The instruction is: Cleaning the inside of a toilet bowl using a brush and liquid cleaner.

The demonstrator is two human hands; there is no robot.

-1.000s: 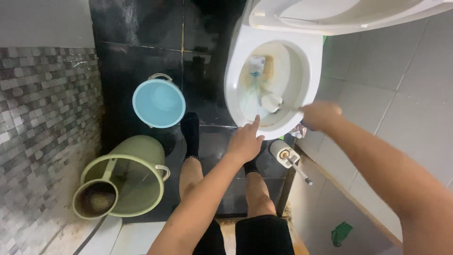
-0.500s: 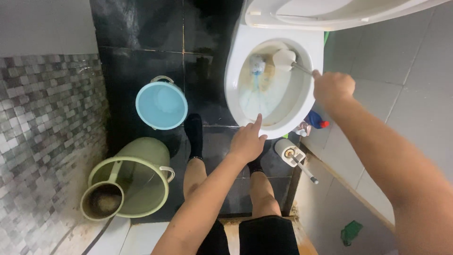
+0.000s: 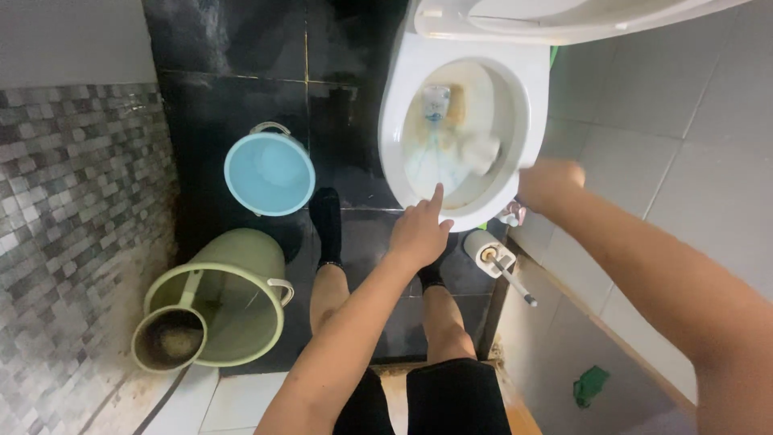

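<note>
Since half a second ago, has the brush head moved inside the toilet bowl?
Yes. The brush head went from the bowl's far rim toward its near right side.

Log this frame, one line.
right hand: grips brush in toilet bowl | left hand: finger on rim

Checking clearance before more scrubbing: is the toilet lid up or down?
Up. The lid is raised at the back, leaving the bowl open, with the brush head inside it.
</note>
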